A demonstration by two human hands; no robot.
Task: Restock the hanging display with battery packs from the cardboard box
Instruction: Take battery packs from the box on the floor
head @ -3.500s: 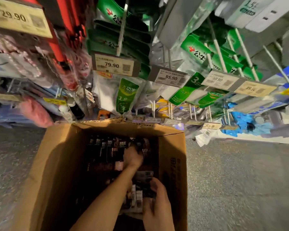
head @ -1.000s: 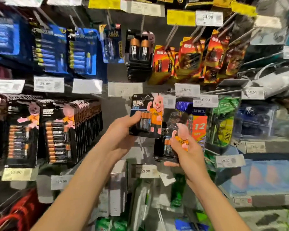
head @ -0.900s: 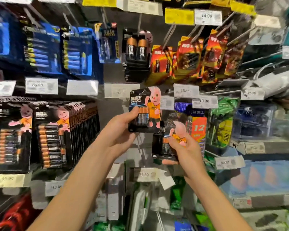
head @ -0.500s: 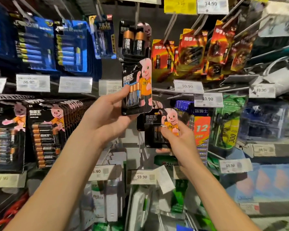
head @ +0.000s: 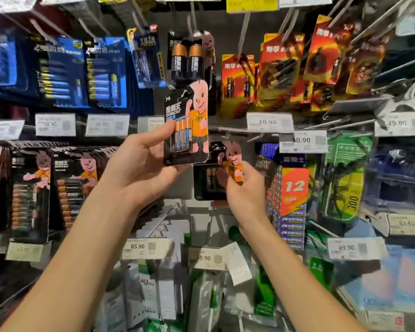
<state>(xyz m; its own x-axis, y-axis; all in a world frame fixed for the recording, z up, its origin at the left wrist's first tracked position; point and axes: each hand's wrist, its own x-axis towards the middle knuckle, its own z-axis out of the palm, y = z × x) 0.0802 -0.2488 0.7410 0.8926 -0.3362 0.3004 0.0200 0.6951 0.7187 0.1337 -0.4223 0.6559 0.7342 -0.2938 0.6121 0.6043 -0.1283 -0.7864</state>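
My left hand [head: 139, 164] grips a black Duracell battery pack [head: 186, 123] with a pink bunny, held upright before the hanging display, just below a hung pack of two large batteries [head: 187, 59]. My right hand [head: 243, 188] holds a second battery pack [head: 212, 173] of the same kind, lower and to the right; my fingers cover part of it. The cardboard box is out of view.
Rows of larger Duracell packs [head: 70, 185] hang at the left, blue packs [head: 60, 73] above them, red-orange packs [head: 283, 68] at upper right. Price tags [head: 270, 122] sit on metal pegs. Green and white goods [head: 209, 295] hang below my arms.
Since the look into the box, both hands have come up to the display, each with a pack. Over the last second my left hand has lifted its pack higher, toward the peg above.
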